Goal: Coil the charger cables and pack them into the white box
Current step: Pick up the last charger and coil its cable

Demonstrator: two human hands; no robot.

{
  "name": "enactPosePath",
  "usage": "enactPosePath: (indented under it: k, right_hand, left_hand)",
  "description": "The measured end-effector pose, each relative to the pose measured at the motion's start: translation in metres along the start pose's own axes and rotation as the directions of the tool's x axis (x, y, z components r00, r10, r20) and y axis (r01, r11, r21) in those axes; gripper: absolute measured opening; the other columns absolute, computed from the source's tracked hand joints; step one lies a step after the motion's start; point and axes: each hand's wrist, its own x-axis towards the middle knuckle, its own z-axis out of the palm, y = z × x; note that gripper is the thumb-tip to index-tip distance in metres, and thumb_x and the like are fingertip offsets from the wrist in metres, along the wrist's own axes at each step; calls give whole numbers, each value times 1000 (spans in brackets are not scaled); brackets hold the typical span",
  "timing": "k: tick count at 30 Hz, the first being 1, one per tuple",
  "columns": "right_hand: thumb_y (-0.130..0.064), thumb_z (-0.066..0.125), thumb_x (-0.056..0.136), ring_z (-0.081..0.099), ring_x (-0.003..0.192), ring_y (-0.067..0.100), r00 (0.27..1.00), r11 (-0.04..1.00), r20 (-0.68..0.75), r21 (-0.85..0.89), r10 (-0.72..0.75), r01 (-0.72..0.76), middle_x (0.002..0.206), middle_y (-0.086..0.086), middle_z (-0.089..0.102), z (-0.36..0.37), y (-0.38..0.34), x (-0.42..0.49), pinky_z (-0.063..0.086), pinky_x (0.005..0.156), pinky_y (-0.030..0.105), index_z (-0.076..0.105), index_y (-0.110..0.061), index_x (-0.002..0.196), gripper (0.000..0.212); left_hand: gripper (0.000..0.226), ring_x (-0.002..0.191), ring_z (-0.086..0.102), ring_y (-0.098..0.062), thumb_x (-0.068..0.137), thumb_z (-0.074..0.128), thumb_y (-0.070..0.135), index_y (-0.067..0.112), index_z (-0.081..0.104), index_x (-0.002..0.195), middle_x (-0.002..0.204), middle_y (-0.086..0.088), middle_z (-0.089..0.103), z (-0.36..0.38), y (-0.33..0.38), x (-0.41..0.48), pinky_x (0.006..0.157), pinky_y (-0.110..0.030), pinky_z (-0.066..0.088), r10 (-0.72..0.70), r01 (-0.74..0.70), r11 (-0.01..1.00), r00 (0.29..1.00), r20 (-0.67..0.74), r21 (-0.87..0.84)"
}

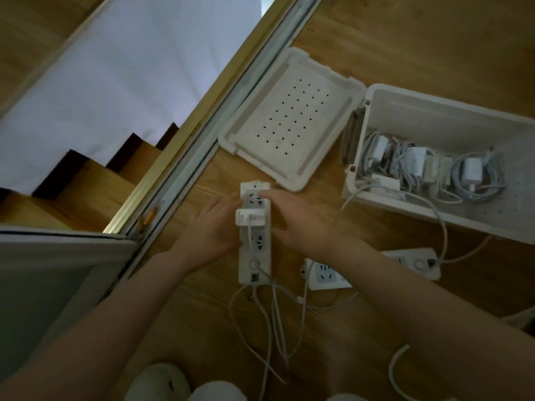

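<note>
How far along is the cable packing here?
Done: several coiled chargers lie in the open white box. In hand: left hand and right hand hold a power strip with one charger plugged in. Left: its loose cable, uncoiled.

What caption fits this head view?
Both hands, left hand and right hand, steady a white power strip beside the open white plastic box holding coiled chargers.

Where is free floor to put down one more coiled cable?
Bare floor lies beyond the lid and the white box. Crowded: loose cables near the power strip between left hand and right hand.
</note>
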Motion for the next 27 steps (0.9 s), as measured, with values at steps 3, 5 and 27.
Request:
enactPosePath:
  k: [3, 5, 27]
  right_hand:
    - [-12, 62, 86, 44, 125, 16, 998, 999, 24, 16, -53, 52, 137, 0, 49, 28, 6, 19, 36, 104, 30, 46, -20, 134, 51]
    - [-10, 64, 83, 51, 118, 17, 997, 996, -26, 47, -68, 70, 131, -1, 55, 42, 10, 27, 42, 99, 32, 53, -20, 127, 46]
    - [-20, 76, 74, 55, 84, 0, 983, 988, -180, 152, 21, 7, 103, -1, 70, 61, 22, 38, 36, 69, -2, 67, -20, 112, 39]
  left_hand:
    - [94, 146, 6, -16, 74, 70, 49, 34, 16, 149, 157, 12, 12, 9, 0, 3, 114, -52, 19, 5, -9, 998, 998, 66, 55]
    - [95, 146, -3, -15, 77, 69, 47, 33, 10, 149, 158, 11, 3, 10, -2, 6, 115, -45, 11, 7, -17, 993, 997, 81, 118]
    - [112, 144, -15, -23, 71, 63, 66, 38, -15, 146, 156, 13, -18, 5, -20, 31, 116, -46, -1, 73, -135, 931, 979, 189, 338]
